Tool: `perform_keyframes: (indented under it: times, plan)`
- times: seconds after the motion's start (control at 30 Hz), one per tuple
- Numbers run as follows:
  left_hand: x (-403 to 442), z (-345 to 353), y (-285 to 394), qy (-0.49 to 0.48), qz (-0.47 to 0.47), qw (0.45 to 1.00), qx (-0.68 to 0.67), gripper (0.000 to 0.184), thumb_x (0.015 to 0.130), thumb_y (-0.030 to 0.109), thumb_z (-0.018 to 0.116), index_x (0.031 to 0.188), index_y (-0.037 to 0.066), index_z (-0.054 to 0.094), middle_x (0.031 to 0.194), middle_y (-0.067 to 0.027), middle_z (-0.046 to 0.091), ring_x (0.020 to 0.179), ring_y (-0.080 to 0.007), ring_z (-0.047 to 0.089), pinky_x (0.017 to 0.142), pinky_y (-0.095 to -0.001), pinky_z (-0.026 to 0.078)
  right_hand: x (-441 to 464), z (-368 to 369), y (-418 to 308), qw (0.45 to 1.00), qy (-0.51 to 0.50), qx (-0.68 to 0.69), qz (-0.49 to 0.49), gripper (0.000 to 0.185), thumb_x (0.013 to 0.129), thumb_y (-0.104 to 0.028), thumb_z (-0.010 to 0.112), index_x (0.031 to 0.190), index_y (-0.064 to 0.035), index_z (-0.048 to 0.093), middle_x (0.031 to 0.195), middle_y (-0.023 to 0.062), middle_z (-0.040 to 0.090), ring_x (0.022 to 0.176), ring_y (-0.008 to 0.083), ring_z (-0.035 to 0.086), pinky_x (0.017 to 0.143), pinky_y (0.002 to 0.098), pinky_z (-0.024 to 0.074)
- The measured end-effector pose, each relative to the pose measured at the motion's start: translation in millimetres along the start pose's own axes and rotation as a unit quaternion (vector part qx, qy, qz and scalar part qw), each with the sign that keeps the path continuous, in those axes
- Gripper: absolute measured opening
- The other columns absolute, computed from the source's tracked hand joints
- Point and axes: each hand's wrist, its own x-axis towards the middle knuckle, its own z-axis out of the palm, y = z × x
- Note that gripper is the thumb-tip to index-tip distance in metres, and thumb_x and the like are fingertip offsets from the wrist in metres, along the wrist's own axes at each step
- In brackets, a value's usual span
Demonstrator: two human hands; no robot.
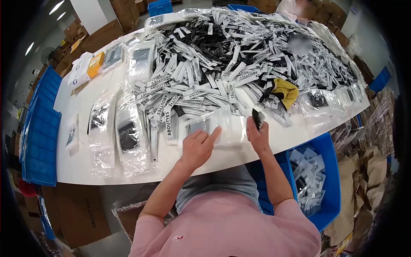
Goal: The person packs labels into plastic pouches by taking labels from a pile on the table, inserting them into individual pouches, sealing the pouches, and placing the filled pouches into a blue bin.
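My left hand (pixel 198 147) rests on a clear plastic bag (pixel 233 136) at the table's front edge, its index finger stretched out over the plastic. A grey printed card (pixel 198 125) shows inside the plastic just beyond those fingers. To the right, my right hand (pixel 258 136) is closed on a small black strip (pixel 257 118) with pale marks, which sticks up past the thumb. The bag's right edge lies beside this hand. Beyond both hands spreads a large heap of black and white printed strips (pixel 188 92), many lettered ABOUTYES.
Stacks of clear bags (pixel 128 137) with dark printed cards lie left on the white table (pixel 167 165). A yellow-and-black cloth (pixel 284 92) sits on the heap. Below right, a blue bin (pixel 332 192) holds filled packets. Blue crates (pixel 40 137) stand left. Another person (pixel 291 8) is across the table.
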Motion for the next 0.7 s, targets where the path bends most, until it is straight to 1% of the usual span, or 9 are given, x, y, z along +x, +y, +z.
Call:
perform_keyframes:
  times: [0.1, 0.27, 0.37, 0.47, 0.53, 0.57, 0.6, 0.67, 0.7]
  plan:
    - [-2, 3, 8, -0.006, 0.043, 0.999, 0.033, 0.051, 0.061, 0.003, 0.057, 0.112, 0.007, 0.06, 0.06, -0.0009, 0.039, 0.056, -0.0168, 0.043, 0.047, -0.029, 0.038, -14, 6, -37, 0.981, -0.14, 0.031, 0.13, 0.028, 0.088, -0.025, 0.056, 0.068, -0.005, 0.054, 0.048, 0.0001, 0.045, 0.037, 0.0058, 0.036, 0.036, 0.0219, 0.0235]
    - [-5, -2, 22, -0.002, 0.065, 0.997, 0.04, 0.051, 0.06, 0.0, 0.058, 0.11, 0.008, 0.062, 0.058, -0.0003, 0.034, 0.054, -0.0174, 0.04, 0.047, -0.0314, 0.036, -16, -6, -30, 0.964, -0.184, 0.079, 0.175, 0.024, 0.087, -0.022, 0.06, 0.077, -0.0002, 0.061, 0.05, 0.0004, 0.049, 0.039, 0.0061, 0.041, 0.035, 0.0218, 0.0277]
    - [-8, -5, 31, -0.023, 0.076, 0.995, 0.053, 0.054, 0.061, 0.006, 0.064, 0.115, 0.008, 0.059, 0.063, -0.0021, 0.039, 0.057, -0.0186, 0.043, 0.048, -0.0308, 0.037, -22, -8, -29, 0.968, -0.2, 0.061, 0.141, 0.022, 0.085, -0.02, 0.062, 0.078, 0.0005, 0.062, 0.051, 0.0008, 0.051, 0.04, 0.0059, 0.043, 0.036, 0.0215, 0.0298]
    - [-8, -7, 49, -0.064, -0.038, 0.996, -0.055, 0.058, 0.068, 0.014, 0.07, 0.122, 0.006, 0.052, 0.079, -0.0049, 0.053, 0.069, -0.0187, 0.053, 0.056, -0.0297, 0.044, -28, -16, -30, 0.985, -0.155, 0.022, 0.075, 0.018, 0.083, -0.016, 0.064, 0.077, 0.0008, 0.064, 0.052, 0.0007, 0.052, 0.042, 0.0049, 0.045, 0.038, 0.0201, 0.0334]
    - [-10, -6, 67, -0.044, -0.191, 0.927, -0.32, 0.06, 0.073, 0.023, 0.073, 0.123, 0.002, 0.047, 0.092, -0.01, 0.057, 0.08, -0.0233, 0.056, 0.063, -0.0323, 0.049, -37, -12, -29, 0.981, -0.187, -0.017, 0.055, 0.018, 0.083, -0.016, 0.064, 0.077, 0.0012, 0.064, 0.054, 0.0006, 0.053, 0.044, 0.0056, 0.046, 0.041, 0.0208, 0.0353]
    - [-7, -9, 76, -0.058, -0.271, 0.885, -0.374, 0.044, 0.082, 0.017, 0.066, 0.119, 0.0, 0.051, 0.104, -0.0086, 0.06, 0.09, -0.0137, 0.058, 0.072, -0.027, 0.05, -41, -11, -28, 0.975, -0.21, -0.055, 0.036, 0.018, 0.082, -0.016, 0.064, 0.078, 0.0015, 0.064, 0.055, 0.0004, 0.054, 0.047, 0.0063, 0.048, 0.043, 0.0216, 0.0373]
    - [-6, -8, 76, -0.054, -0.274, 0.885, -0.372, 0.044, 0.082, 0.017, 0.066, 0.119, 0.0, 0.051, 0.104, -0.0086, 0.06, 0.09, -0.0137, 0.058, 0.072, -0.027, 0.05, -46, -5, -24, 0.972, -0.215, -0.08, -0.054, 0.018, 0.082, -0.015, 0.063, 0.082, 0.0026, 0.063, 0.06, 0.0036, 0.056, 0.053, 0.0101, 0.052, 0.05, 0.0251, 0.0414]
    - [-8, -4, 71, -0.076, -0.386, 0.761, -0.516, 0.033, 0.085, 0.014, 0.062, 0.112, -0.002, 0.055, 0.091, -0.0047, 0.062, 0.082, -0.0091, 0.058, 0.07, -0.0242, 0.048, -54, -2, -30, 0.949, -0.252, -0.169, -0.082, 0.019, 0.082, -0.015, 0.063, 0.086, 0.003, 0.061, 0.064, 0.0084, 0.057, 0.057, 0.0134, 0.053, 0.055, 0.0281, 0.0433]
    - [-11, -2, 64, -0.083, -0.375, 0.764, -0.519, 0.023, 0.088, 0.012, 0.056, 0.104, -0.004, 0.058, 0.085, -0.0018, 0.062, 0.076, -0.0066, 0.057, 0.07, -0.0225, 0.048, -61, 7, -45, 0.948, -0.256, -0.145, -0.119, 0.021, 0.082, -0.016, 0.063, 0.091, 0.003, 0.06, 0.064, 0.0114, 0.057, 0.055, 0.0141, 0.052, 0.055, 0.0292, 0.0437]
